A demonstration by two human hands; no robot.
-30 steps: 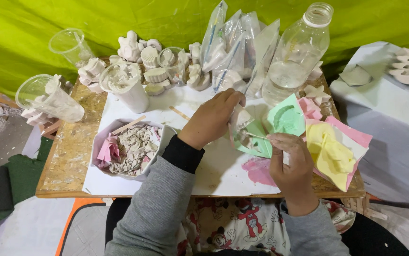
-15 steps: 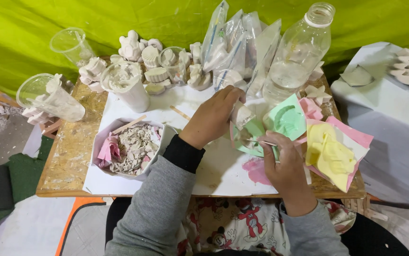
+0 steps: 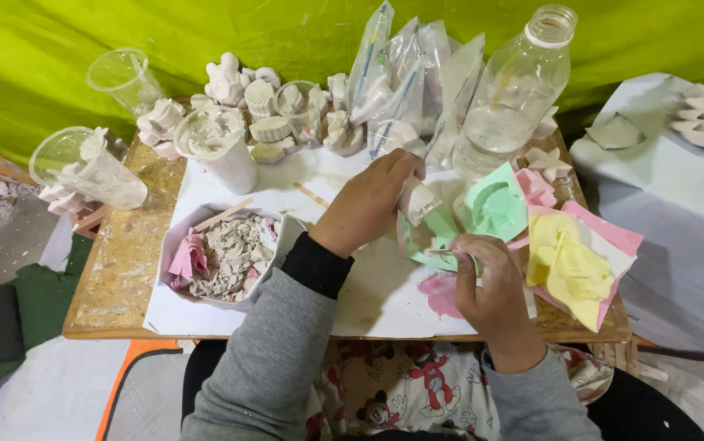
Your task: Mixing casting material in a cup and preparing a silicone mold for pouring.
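White plaster piece [image 3: 419,200] sits gripped in our left hand [image 3: 368,204]; our right hand [image 3: 486,282], fingers curled, pinches the green mould [image 3: 441,237] on the table [image 3: 115,269].

Single head camera, looking steeply down, close over cluttered worktable [image 3: 115,278]; green backdrop [image 3: 58,33] beyond.

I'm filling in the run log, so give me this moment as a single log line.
left hand: grips white plaster piece | right hand: holds green mould at its edge | beside: yellow mould, bowl of plaster scraps
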